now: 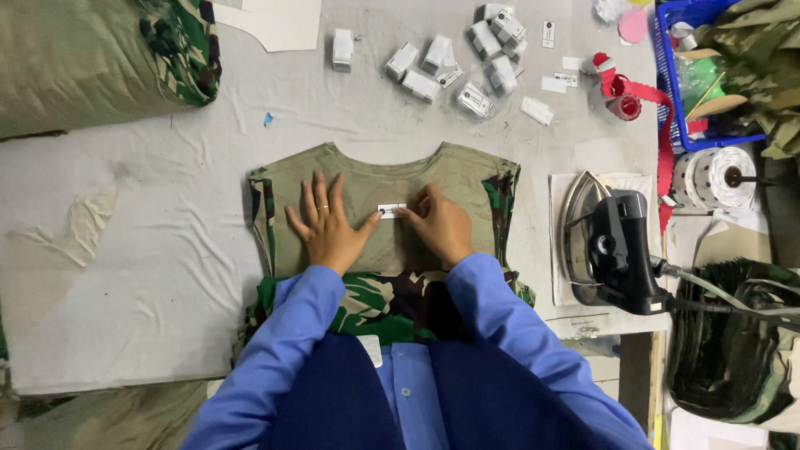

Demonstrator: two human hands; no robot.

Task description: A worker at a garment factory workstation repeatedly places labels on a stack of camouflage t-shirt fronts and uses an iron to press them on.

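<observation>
one olive garment (pixel 383 208) with camouflage sides lies flat on the grey padded table (pixel 150 250). on it, the left hand (pixel 327 223) presses with fingers spread; the right hand (pixel 439 223) pinches one small white label (pixel 391 209) below the neckline. beyond the garment lie roughly ten label bundles (pixel 450 62); to its right one iron (pixel 604 242), one tape roll (pixel 712 177), one blue basket (pixel 671 83).

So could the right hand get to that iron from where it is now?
Probably yes. The right hand rests on the garment at the small label, and the iron stands just beside it with nothing between them.
</observation>
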